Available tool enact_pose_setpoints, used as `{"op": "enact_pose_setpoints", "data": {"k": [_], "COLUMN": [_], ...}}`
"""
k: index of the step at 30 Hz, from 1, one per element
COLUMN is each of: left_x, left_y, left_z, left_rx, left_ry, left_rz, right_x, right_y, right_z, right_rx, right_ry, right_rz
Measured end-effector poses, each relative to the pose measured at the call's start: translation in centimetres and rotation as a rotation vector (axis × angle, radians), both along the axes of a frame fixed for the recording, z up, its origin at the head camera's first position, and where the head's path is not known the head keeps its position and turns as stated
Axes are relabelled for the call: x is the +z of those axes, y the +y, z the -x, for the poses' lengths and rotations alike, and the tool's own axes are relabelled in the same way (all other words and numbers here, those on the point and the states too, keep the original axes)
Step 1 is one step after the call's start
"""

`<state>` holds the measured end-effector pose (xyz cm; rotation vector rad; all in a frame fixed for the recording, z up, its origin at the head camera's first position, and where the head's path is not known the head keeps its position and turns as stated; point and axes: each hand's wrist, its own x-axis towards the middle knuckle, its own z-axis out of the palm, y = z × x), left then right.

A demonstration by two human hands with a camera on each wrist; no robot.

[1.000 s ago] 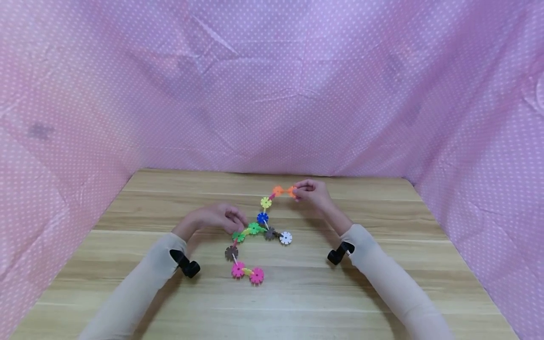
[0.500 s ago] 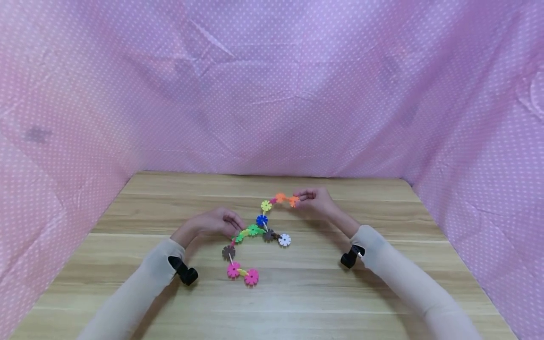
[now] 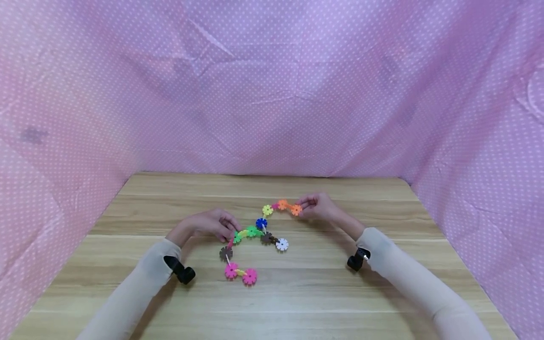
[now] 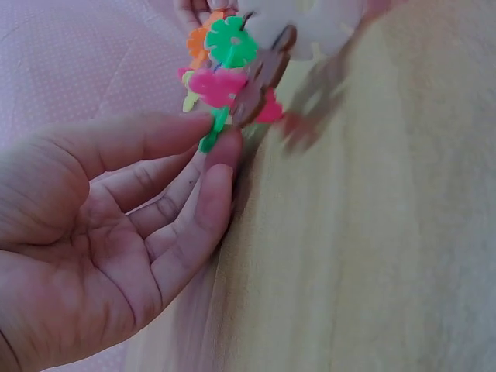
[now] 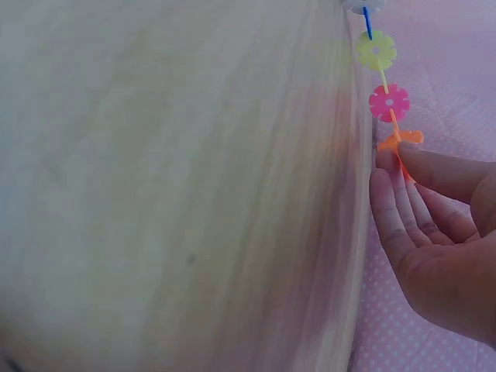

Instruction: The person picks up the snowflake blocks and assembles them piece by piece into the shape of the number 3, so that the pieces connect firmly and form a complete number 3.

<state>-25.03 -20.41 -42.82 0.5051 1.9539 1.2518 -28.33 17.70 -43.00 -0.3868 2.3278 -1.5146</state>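
A chain of slotted plastic snowflake discs, joined edge to edge, curves between both hands. My left hand [image 3: 210, 224] pinches a green disc [image 4: 213, 132] between thumb and fingers. At the far end, my right hand [image 3: 320, 207] pinches an orange disc [image 3: 296, 210]; its fingertips partly cover it in the right wrist view. Between them run another orange disc [image 3: 282, 204], a yellow disc [image 3: 267, 209], a blue disc [image 3: 261, 223] and a second green disc [image 3: 252, 231]. A brown disc [image 3: 225, 253] and pink discs [image 3: 250, 276] trail from the left hand; a white disc [image 3: 282, 244] branches off mid-chain.
The wooden table [image 3: 306, 302] lies under the hands and the chain. Pink dotted cloth [image 3: 272, 94] hangs behind it and along both sides. A black wrist camera [image 3: 183, 273] is strapped to the left wrist, another black camera [image 3: 357, 260] to the right.
My right hand has moved right and nearer to me, bringing the orange end of the chain down. My left hand and the pink end have shifted slightly left.
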Motion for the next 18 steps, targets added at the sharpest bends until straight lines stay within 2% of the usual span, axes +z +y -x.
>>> {"op": "enact_pose_setpoints", "data": {"k": [6, 12, 18], "left_x": [-0.1, 0.2, 0.0], "left_y": [-0.1, -0.1, -0.1], "left_z": [0.4, 1.1, 2.1], "left_rx": [0.030, 0.055, 0.116], "left_ry": [0.078, 0.105, 0.095], "left_rz": [0.024, 0.040, 0.037], "right_x": [-0.2, -0.1, -0.4], "right_y": [0.3, 0.4, 0.4], "right_z": [-0.2, -0.6, -1.1], "right_rx": [0.032, 0.067, 0.120], "right_ry": [-0.018, -0.007, -0.018], "right_rz": [-0.013, -0.050, -0.110]}}
